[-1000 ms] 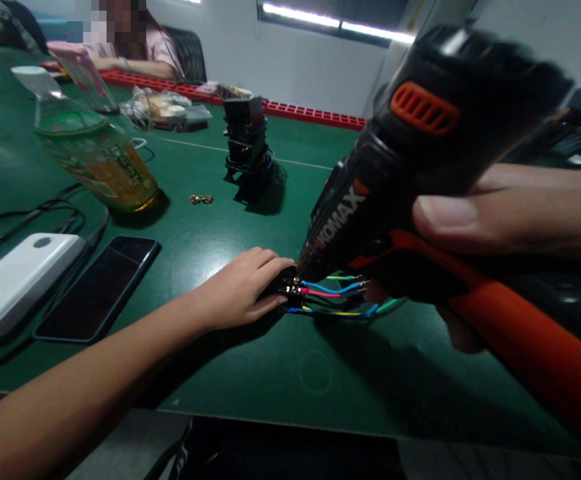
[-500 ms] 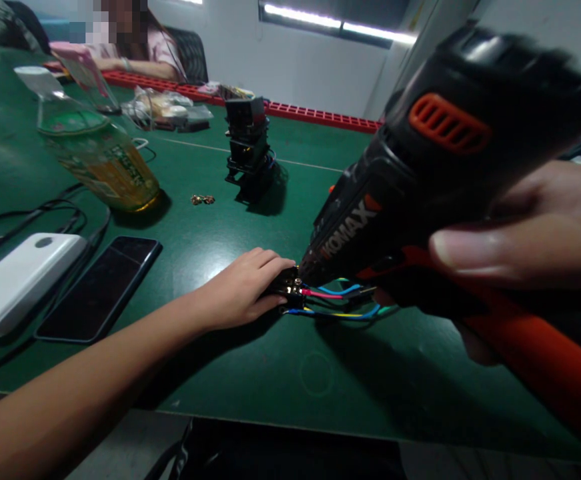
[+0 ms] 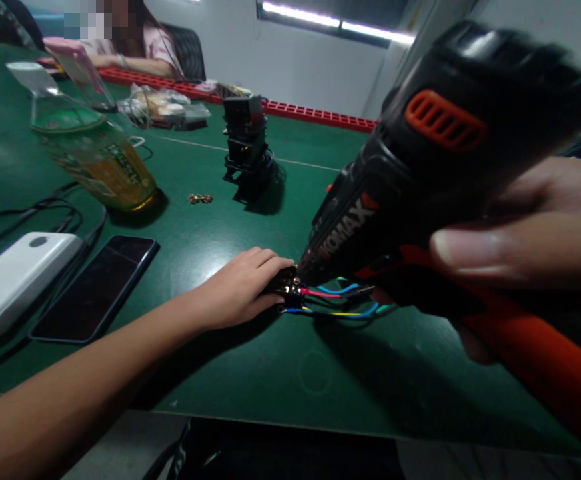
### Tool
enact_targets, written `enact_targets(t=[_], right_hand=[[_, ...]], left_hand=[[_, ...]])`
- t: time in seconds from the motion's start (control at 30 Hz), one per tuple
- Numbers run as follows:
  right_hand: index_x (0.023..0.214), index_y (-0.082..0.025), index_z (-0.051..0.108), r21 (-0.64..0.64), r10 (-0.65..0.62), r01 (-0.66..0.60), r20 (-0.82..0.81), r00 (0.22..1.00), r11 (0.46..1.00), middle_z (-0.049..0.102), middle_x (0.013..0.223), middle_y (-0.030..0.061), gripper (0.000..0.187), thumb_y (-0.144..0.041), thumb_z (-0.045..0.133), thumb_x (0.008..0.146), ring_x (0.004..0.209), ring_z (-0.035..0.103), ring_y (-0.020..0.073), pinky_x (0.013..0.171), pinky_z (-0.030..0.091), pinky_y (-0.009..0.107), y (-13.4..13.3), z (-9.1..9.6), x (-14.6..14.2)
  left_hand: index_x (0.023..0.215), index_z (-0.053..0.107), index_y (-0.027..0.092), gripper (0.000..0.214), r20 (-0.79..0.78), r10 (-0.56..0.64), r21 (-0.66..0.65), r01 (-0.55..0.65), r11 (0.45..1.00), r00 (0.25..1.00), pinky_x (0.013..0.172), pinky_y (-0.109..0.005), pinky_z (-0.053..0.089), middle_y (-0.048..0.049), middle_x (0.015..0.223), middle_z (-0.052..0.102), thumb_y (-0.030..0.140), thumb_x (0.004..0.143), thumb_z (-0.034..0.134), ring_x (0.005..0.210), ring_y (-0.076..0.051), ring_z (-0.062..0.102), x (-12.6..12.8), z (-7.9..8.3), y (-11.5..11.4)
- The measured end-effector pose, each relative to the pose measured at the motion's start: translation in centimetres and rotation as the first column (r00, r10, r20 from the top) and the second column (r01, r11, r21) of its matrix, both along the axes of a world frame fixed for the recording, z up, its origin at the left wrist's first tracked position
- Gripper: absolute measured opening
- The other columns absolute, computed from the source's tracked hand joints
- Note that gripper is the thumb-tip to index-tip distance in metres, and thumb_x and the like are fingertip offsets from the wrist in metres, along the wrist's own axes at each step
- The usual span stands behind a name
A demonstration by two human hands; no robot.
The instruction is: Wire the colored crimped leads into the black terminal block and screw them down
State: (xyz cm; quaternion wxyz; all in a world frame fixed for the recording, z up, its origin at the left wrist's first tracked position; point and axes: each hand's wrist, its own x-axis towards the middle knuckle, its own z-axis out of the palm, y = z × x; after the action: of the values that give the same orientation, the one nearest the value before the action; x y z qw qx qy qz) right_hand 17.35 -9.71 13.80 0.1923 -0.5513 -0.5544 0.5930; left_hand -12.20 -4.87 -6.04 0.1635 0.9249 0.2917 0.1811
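Observation:
A black and orange cordless screwdriver (image 3: 435,173) fills the right side of the view, its nose tilted down to the left. My right hand (image 3: 535,233) is closed around its handle, thumb along the near side. Under the tool's tip lies a small black part with brass-coloured screw terminals (image 3: 288,288). My left hand (image 3: 243,290) grips this part from the left, fingers over the far side and thumb on the near side. Coloured wires (image 3: 337,293), red, blue, yellow and green, run rightward from it beneath the screwdriver. The bit's exact contact point is hidden.
Beyond my hands stands a stack of black parts (image 3: 244,143), with small brass pieces (image 3: 200,199) nearby. At left are a drink bottle (image 3: 100,160), a phone (image 3: 97,287), a white power bank (image 3: 20,283) and cables. Across the green table (image 3: 250,373) sits another person (image 3: 145,53).
The view has shifted very slightly, so the table things sit a little further left. Both hands keep their hold, and the screwdriver stays at the terminals.

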Motion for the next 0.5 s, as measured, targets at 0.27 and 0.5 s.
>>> enact_targets(t=[0.27, 0.5], right_hand=[[0.136, -0.038, 0.068, -0.161, -0.208, 0.190, -0.098, 0.973, 0.968, 0.078, 0.097, 0.0006, 0.052, -0.021, 0.078, 0.087, 0.120, 0.072, 0.0305, 0.100, 0.066, 0.042, 0.0, -0.7, 2.7], [0.141, -0.036, 0.065, -0.102, -0.287, 0.288, 0.025, 0.958, 0.952, 0.078, 0.095, -0.0003, 0.060, -0.017, 0.079, 0.086, 0.110, 0.076, 0.0258, 0.093, 0.068, 0.033, 0.0, -1.0, 3.7]], left_hand=[[0.141, 0.050, 0.016, 0.045, -0.018, 0.008, 0.003, -0.008, 1.000, 1.000, 0.102, -0.053, 0.053, -0.0171, 0.135, 0.062, 0.032, 0.101, 0.061, 0.120, -0.034, 0.060, 0.1, 0.2, 0.1], [0.143, 0.050, 0.015, 0.046, 0.014, -0.008, 0.021, 0.007, 1.000, 1.000, 0.106, -0.056, 0.051, -0.0180, 0.133, 0.062, 0.032, 0.102, 0.060, 0.129, -0.036, 0.056, 0.0, -0.3, 0.1]])
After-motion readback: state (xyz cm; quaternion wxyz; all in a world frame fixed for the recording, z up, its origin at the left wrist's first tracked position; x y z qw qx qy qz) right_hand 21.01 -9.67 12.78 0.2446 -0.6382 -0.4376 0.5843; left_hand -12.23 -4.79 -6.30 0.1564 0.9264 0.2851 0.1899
